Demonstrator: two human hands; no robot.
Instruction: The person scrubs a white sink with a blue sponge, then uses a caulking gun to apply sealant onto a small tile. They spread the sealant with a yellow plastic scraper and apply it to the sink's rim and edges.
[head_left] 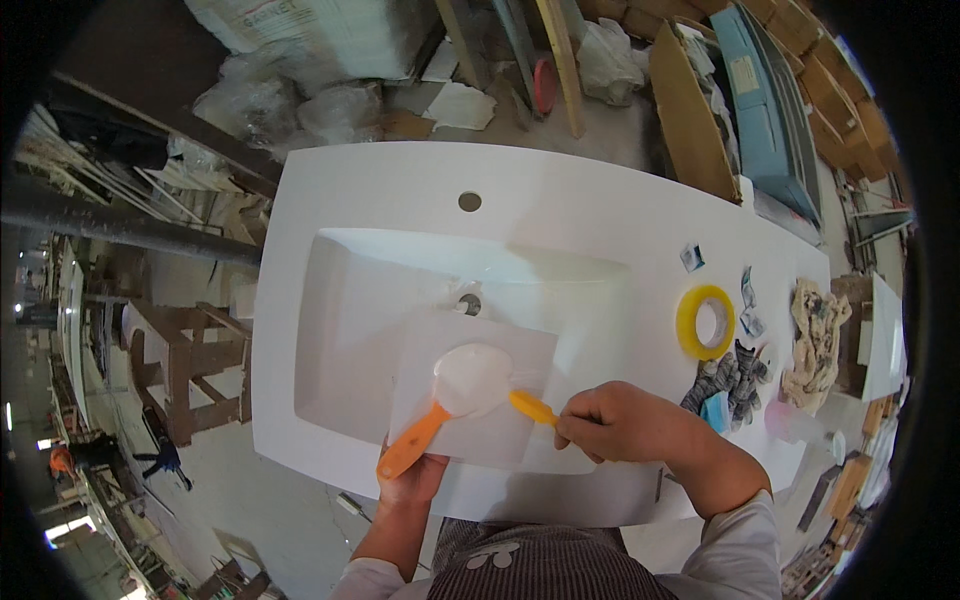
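A white washbasin [370, 185] with a wide flat rim lies in front of me. Over its bowl my left hand [412, 484] is closed on the near edge of a thin white board [530, 352]. A round patch of white paste [476, 378] sits on the board. An orange-handled putty knife [412, 445] lies at the paste, its handle over my left hand and its blade not distinct. Pinched in my right hand [615, 425] is a small yellow-handled spatula [532, 406]; its tip meets the paste's right edge.
Yellow tape [705, 322], dark gloves [735, 385], torn sachets [692, 257] and a crumpled beige cloth [817, 340] rest right of the bowl. Cardboard boxes [692, 115] stand behind at right, plastic-wrapped goods [320, 40] behind at left. A wooden stand [185, 370] is on the left floor.
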